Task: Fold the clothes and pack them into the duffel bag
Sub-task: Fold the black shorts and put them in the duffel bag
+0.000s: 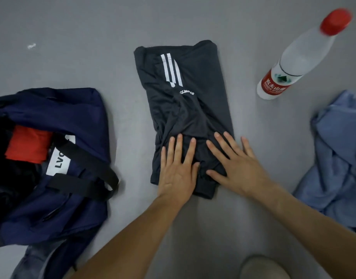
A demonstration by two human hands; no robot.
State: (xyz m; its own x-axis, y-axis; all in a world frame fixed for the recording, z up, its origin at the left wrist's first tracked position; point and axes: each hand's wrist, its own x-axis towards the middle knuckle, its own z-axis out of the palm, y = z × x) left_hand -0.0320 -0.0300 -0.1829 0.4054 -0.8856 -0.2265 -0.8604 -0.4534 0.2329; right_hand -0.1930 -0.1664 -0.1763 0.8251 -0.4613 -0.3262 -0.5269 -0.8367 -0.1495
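Both hands — left hand [178, 174] and right hand [236, 168] — press flat, fingers straight, on folded dark shorts [185, 101] mid-floor. An open navy duffel bag [72, 117] lies by the floor's left edge.

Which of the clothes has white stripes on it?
The dark grey folded garment in the middle, under the left hand and right hand. The red garment in the duffel bag and the crumpled light blue garment show no stripes.

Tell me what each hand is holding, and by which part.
Nothing is gripped. The left hand and right hand lie flat, fingers straight, pressing on the near end of the folded dark garment.
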